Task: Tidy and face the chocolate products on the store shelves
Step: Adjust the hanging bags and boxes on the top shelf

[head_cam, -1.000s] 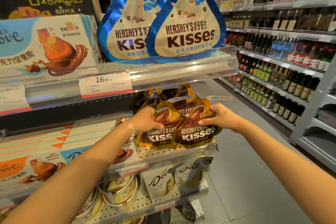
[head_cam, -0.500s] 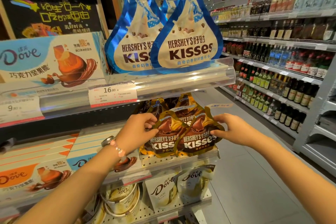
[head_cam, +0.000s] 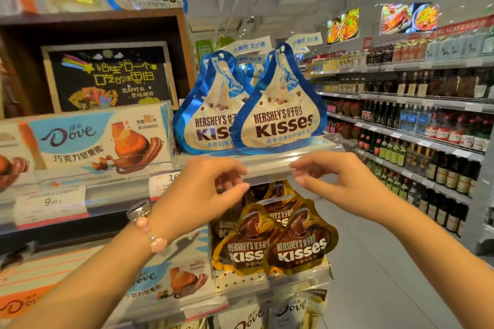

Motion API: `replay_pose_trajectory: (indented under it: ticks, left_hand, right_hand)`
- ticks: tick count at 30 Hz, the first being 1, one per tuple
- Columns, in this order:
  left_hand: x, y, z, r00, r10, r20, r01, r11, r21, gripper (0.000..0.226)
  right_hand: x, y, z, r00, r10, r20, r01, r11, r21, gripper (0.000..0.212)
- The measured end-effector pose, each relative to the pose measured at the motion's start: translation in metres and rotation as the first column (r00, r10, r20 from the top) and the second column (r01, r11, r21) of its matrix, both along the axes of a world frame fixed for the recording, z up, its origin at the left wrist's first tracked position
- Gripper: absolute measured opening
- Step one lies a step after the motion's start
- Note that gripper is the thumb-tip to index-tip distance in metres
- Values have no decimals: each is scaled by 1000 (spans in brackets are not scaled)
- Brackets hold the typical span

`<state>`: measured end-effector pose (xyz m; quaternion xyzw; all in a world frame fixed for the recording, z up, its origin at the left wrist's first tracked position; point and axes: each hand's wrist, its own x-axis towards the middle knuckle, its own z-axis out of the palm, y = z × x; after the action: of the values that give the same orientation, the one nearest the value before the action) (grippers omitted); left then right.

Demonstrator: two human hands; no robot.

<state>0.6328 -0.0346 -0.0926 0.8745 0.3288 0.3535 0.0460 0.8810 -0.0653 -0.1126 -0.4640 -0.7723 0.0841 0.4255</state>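
Hands up in front of the clear shelf rail [head_cam: 280, 161], neither one holding anything. I've got the left hand [head_cam: 197, 195] with fingers loosely curled and the right hand [head_cam: 344, 184] the same, thumb and fingers slightly parted. Blue Kisses bags [head_cam: 278, 115] stand upright on the shelf just above; gold Kisses bags [head_cam: 280, 238] stand overlapped on the shelf below my hands.

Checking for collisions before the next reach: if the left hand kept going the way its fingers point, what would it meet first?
Probably the right hand: the left hand has fingers pointing right toward it across a small gap. Depth is unclear.
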Motion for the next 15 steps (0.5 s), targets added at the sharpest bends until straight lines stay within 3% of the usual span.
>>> replay_pose_trajectory:
  ticks: [4, 8, 12, 15]
  left_hand:
    - [4, 18, 33, 996, 50, 72, -65, 970, 233, 20]
    - [9, 43, 56, 968, 226, 109, -251, 883, 397, 40]
    - [14, 55, 75, 924, 348, 160, -382, 872, 306, 68]
    - [17, 60, 91, 917, 325, 231, -347, 936, 61, 69]
  right_hand:
    - [-5, 17, 30, 999, -8, -51, 21, 963, 268, 29]
    - [2, 44, 55, 988, -136, -80, 157, 885, 438, 51]
    - [7, 61, 71, 977, -198, -73, 211, 902, 376, 90]
    - [6, 70, 77, 985, -144, -96, 164, 952, 257, 103]
